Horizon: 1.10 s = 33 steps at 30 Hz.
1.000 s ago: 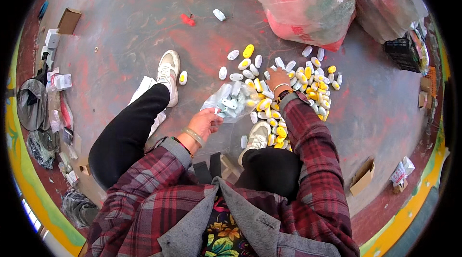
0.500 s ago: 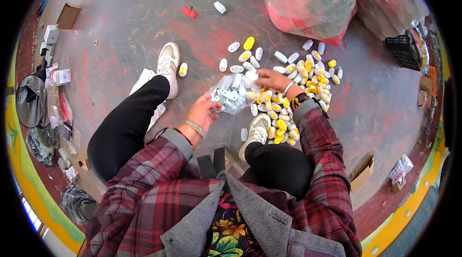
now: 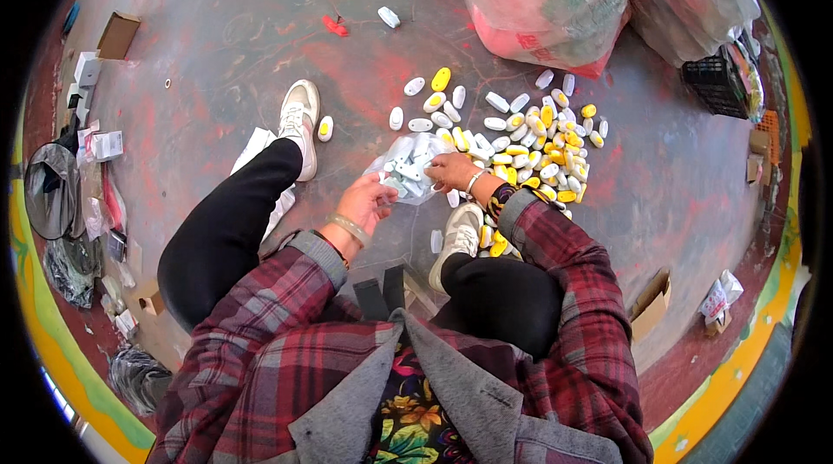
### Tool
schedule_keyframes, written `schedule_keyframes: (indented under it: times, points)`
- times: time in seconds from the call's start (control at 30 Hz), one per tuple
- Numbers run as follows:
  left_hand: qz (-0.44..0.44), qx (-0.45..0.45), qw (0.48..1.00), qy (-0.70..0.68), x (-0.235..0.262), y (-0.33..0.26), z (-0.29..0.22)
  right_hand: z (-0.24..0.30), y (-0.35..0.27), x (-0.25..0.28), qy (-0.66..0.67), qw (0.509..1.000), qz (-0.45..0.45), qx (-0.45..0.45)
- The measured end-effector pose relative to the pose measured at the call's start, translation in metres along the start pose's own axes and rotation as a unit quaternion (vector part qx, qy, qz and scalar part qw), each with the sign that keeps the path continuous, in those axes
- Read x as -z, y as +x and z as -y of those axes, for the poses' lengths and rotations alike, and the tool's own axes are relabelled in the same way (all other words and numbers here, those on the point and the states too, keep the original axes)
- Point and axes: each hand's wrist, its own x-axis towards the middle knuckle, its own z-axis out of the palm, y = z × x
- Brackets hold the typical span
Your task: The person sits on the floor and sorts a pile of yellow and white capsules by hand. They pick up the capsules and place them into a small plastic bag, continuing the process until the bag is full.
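Note:
A clear plastic bag (image 3: 406,150) with several pale grey-white plastic pieces (image 3: 408,174) inside hangs between my two hands, above the floor. My left hand (image 3: 368,200) is closed on the bag's left edge, thumb and fingers pinching the film. At the bag's right side, my right hand (image 3: 453,171) has its fingers curled against the opening among the pieces; what lies between the fingertips is hidden. Just beyond that hand spreads a pile of small oval white and yellow plastic parts (image 3: 555,130), reaching round my right shoe.
Large filled translucent sacks (image 3: 538,8) stand at the far right, beside a black crate (image 3: 716,82). Open cardboard boxes lie at right (image 3: 651,303) and far left (image 3: 117,34). A single oval part (image 3: 325,128) sits by my left shoe (image 3: 299,121). Boxes and bags line the left wall.
My right hand has come down and left from above the pile to the bag's right side. My left hand keeps hold of the bag, almost unmoved. The view has shifted slightly.

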Motion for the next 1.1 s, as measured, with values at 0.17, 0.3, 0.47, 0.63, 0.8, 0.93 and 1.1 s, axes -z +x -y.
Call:
schedule_keyframes:
  times: [0.17,0.3,0.47,0.63,0.8,0.93,1.1]
  points:
    - [0.0,0.007,1.0,-0.002,0.002,0.003,0.001,-0.017,0.012,0.025,-0.301,0.916,-0.252,0.081]
    - [-0.002,0.007,1.0,-0.012,0.001,0.0,-0.002,-0.012,-0.001,0.02,-0.275,0.923,-0.258,-0.082]
    - [-0.005,0.007,1.0,-0.003,-0.002,0.0,-0.002,-0.047,0.016,0.013,-0.299,0.929,-0.216,-0.001]
    - [-0.042,-0.018,0.999,-0.02,0.01,0.006,0.004,-0.022,0.0,0.02,0.079,0.988,-0.131,-0.01]
    - [-0.086,-0.045,0.995,0.002,0.006,0.005,-0.001,0.016,-0.027,0.024,0.161,0.983,0.065,0.055]
    - [-0.081,-0.043,0.996,0.018,0.003,0.003,-0.003,0.02,-0.031,0.02,0.096,0.988,0.114,0.052]
    - [-0.074,-0.016,0.997,0.021,0.002,0.002,-0.004,-0.003,-0.028,0.049,0.126,0.984,0.128,-0.016]
